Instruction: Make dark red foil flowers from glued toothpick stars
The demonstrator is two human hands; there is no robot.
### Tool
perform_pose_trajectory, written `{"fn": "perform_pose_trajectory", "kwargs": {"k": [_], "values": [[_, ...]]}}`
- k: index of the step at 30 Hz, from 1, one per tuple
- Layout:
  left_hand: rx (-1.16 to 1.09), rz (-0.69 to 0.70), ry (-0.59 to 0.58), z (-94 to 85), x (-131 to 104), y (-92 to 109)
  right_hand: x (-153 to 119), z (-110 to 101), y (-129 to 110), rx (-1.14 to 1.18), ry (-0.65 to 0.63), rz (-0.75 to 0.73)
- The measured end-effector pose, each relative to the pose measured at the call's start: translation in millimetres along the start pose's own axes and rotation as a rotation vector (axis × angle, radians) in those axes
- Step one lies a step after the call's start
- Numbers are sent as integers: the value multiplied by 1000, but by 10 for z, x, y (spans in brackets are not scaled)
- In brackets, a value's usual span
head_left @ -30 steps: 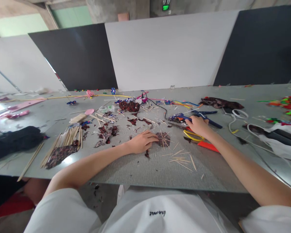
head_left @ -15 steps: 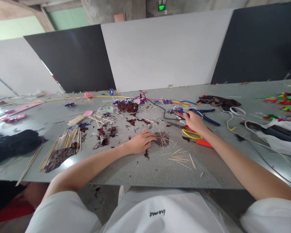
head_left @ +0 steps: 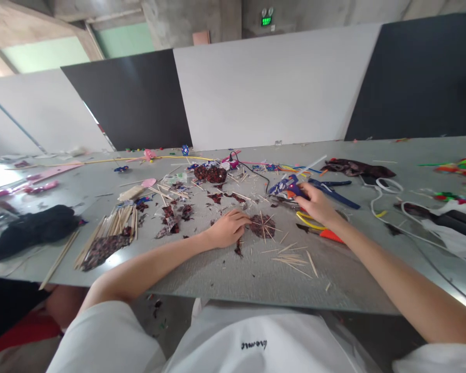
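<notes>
A blue hot glue gun (head_left: 291, 185) is gripped in my right hand (head_left: 315, 202), its nozzle pointing left and a clear glue stick (head_left: 312, 165) sticking out behind. My left hand (head_left: 228, 228) rests on the table with its fingers together, pinching the left edge of a dark patterned round piece (head_left: 270, 232). Several thin wooden sticks (head_left: 262, 223) lie across that piece like spokes. More short sticks (head_left: 291, 259) are scattered just below and right of it.
Blue-handled pliers (head_left: 336, 194), yellow-handled scissors (head_left: 310, 221) and an orange-handled cutter (head_left: 331, 235) lie close to my right hand. Dark fabric scraps (head_left: 171, 218) and a bundle of sticks (head_left: 112, 228) lie to the left. A black cord (head_left: 256, 171) runs behind the glue gun.
My right hand has picked up the glue gun, which lay beside the pliers and now tilts with its glue stick showing. My left hand stays at the round piece; the view has shifted slightly.
</notes>
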State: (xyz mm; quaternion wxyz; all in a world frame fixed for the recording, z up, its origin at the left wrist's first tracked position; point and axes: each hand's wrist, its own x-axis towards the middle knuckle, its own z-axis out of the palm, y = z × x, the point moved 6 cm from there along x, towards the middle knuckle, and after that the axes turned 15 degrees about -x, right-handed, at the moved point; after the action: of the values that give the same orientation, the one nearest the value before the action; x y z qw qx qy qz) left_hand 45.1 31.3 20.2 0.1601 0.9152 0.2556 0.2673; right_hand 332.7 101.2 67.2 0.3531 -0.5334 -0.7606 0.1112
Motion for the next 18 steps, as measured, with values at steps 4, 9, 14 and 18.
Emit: {"fn": "perform_pose_trajectory", "kwargs": {"k": [4,9,14,18], "values": [[2,-10,28,-10,-3,-14,-98,76,-194,-207,-78,-16],[33,-43,23,-15,-12,-20,-142,120,-216,-486,-7,25],[61,-63,8,12,-25,-59,-139,208,-149,-618,1,-17],[32,-65,23,11,-25,-73,-160,278,-194,-653,-20,-81]]}}
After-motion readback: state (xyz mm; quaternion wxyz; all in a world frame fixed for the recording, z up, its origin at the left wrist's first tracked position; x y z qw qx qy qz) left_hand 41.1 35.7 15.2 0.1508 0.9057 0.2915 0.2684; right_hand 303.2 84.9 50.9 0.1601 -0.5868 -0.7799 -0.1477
